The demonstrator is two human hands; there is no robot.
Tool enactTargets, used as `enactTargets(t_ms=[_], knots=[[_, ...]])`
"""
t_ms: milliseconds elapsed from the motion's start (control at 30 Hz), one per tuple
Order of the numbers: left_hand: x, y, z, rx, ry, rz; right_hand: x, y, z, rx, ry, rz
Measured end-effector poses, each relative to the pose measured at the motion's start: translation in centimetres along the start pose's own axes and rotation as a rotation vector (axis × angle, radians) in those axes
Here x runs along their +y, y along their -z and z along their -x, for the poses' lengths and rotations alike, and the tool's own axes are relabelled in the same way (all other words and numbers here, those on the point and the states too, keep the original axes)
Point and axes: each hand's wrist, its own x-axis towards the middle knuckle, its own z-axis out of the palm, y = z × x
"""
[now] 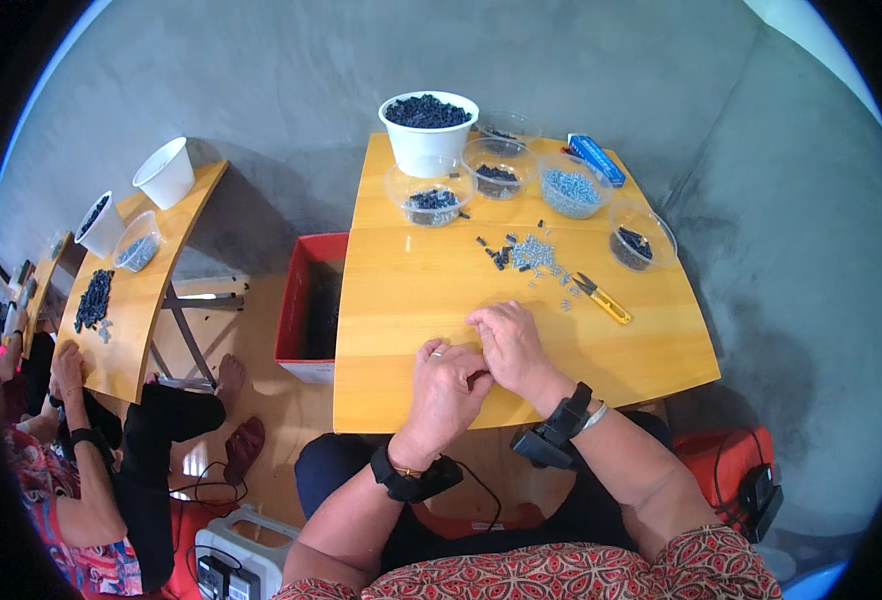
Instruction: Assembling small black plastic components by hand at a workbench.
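Over the near part of the wooden table (401, 290), my left hand (448, 388) and my right hand (513, 348) meet with fingers curled in. Both are closed in a pinch, and whatever sits between their fingertips is hidden. Beyond them lies a loose pile of small silver screw-like pieces (533, 252), with short black parts (502, 257) scattered at its left side. A pair of yellow-handled thread snips (604, 300) rests to the right of the pile, nearest to my right hand.
Along the far side stand a white tub (428, 150) heaped with black parts, a clear bowl (573, 192) of silver pieces, several clear bowls of black parts and a blue box (597, 160). A red crate (301, 300) sits left. Another person (81, 470) works at a neighbouring table (166, 270).
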Motion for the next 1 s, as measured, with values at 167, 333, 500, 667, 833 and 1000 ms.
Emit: enactTargets(t_ms=[167, 333, 500, 667, 833, 1000], knots=[[0.0, -0.2, 0.1, -0.018, 0.001, -0.035, 0.1, 0.1, 0.4, 0.003, 0.028, 0.058], [-0.8, -0.7, 0.3, 0.044, 0.007, -0.05, 0.1, 0.2, 1.0, 0.114, 0.003, 0.096], [-0.9, -0.6, 0.0, 0.038, 0.007, -0.094, -0.9, 3.4, 3.6, -0.079, 0.022, 0.139], [-1.0, -1.2, 0.1, 0.086, -0.024, -0.089, -3.1, 3.7, 5.4, -0.185, 0.074, 0.299], [-0.5, -0.7, 0.0, 0.064, -0.038, -0.097, -3.9, 3.8, 5.4, -0.145, 0.097, 0.349], [-0.1, -0.8, -0.2, 0.058, -0.062, -0.075, -1.6, 3.5, 3.3, -0.009, -0.1, 0.013]])
